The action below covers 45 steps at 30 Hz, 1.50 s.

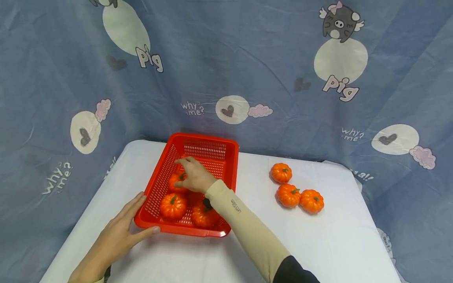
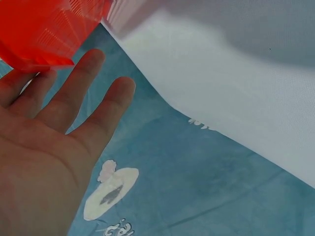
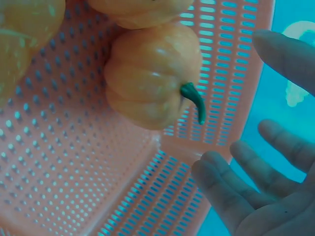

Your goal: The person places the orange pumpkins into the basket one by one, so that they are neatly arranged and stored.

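My right grip (image 1: 196,176) is hovering, fingers extended and parted, inside the red perforated plastic basket (image 1: 177,228), near the glossy ribbed orange pumpkin (image 1: 174,182) lying at its 9 o'clock. A second orange pumpkin (image 1: 173,207) is lying at 7 o'clock, a third orange pumpkin (image 1: 203,217) at 5. My left grip (image 1: 118,235), fingers straight, is touching the basket at 8 o'clock. Three clustered orange pumpkins (image 1: 288,195) are resting on the white tabletop (image 1: 336,243) at the basket's 3 o'clock.
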{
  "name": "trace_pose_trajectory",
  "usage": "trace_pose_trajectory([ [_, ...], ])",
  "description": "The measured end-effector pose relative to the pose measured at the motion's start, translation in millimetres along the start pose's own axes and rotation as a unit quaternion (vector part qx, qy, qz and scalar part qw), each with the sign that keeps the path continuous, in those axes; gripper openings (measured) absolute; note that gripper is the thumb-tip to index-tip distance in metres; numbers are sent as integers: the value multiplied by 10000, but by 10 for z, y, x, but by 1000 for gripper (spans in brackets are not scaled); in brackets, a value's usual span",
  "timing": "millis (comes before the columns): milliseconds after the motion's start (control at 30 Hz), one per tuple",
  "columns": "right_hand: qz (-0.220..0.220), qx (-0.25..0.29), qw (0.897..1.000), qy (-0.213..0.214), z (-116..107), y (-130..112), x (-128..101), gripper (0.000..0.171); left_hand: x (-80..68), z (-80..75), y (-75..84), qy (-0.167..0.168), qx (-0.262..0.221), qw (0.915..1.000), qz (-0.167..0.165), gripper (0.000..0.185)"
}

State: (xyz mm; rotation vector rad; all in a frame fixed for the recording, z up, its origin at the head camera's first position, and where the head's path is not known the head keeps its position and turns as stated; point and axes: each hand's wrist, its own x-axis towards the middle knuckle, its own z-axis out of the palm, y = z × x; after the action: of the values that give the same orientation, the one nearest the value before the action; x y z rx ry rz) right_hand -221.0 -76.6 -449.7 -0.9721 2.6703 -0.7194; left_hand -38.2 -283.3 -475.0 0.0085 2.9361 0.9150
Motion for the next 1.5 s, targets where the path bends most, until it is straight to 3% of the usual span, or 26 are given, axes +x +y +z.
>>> trace_pose_trajectory([
  [367,-114,254,9995,123,-236,-9,-243,76,-3,-4,12,-15,63,10000,12,115],
  [933,-533,412,9946,789,-494,-29,-638,74,14,0,19,-192,109,9994,-259,119],
  [1500,-547,799,9773,1884,-623,165,-1101,70,2,2,18,-176,113,9996,-191,117],
])
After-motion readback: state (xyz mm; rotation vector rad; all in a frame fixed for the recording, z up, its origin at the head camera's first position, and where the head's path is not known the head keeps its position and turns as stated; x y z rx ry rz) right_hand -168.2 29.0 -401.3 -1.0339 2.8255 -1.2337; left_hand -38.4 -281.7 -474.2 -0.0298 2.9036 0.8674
